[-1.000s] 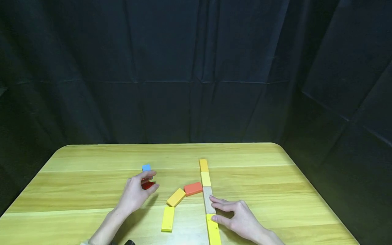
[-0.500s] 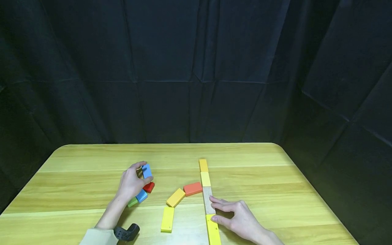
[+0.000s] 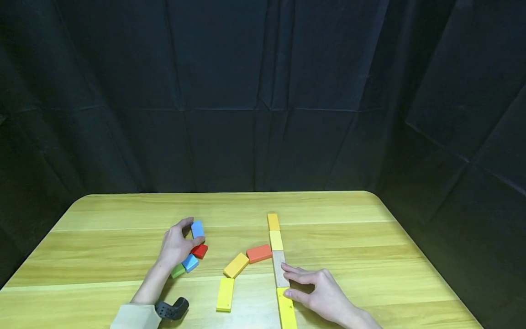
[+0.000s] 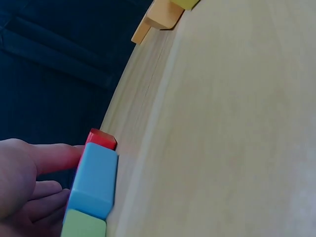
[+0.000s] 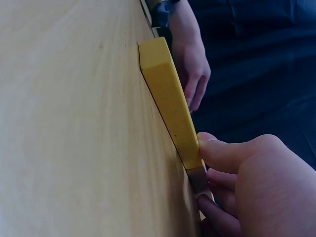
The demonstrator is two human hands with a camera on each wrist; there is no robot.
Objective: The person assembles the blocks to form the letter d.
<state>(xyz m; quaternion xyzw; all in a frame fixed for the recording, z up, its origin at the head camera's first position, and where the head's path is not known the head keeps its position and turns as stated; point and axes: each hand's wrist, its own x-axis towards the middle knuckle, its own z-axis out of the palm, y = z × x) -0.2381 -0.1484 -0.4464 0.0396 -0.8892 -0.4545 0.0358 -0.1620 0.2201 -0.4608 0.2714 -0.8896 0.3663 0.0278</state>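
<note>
My left hand (image 3: 176,246) spans a light blue wooden block (image 3: 197,230), thumb at its near end and index finger by its far left corner. A red block (image 3: 199,251), another blue block (image 3: 190,262) and a green block (image 3: 178,270) continue the curve towards me. Fingertips of my right hand (image 3: 316,292) rest along the right side of a straight row, at the grey block (image 3: 279,268) and the yellow block (image 3: 286,307). In the right wrist view, the thumb touches that yellow block (image 5: 170,106). The left wrist view shows the left thumb behind the red block (image 4: 102,138).
A coral block (image 3: 259,253), an orange block (image 3: 236,265) and a yellow block (image 3: 225,294) bend off the row's left side. Pale yellow (image 3: 276,240) and orange (image 3: 273,222) blocks form its far end. Dark curtains (image 3: 263,96) stand behind the wooden table (image 3: 370,246).
My left hand has moved slightly left and back from above the red block to the light blue one, uncovering the blocks below. Its index finger has since shifted slightly left. The right hand has stayed still.
</note>
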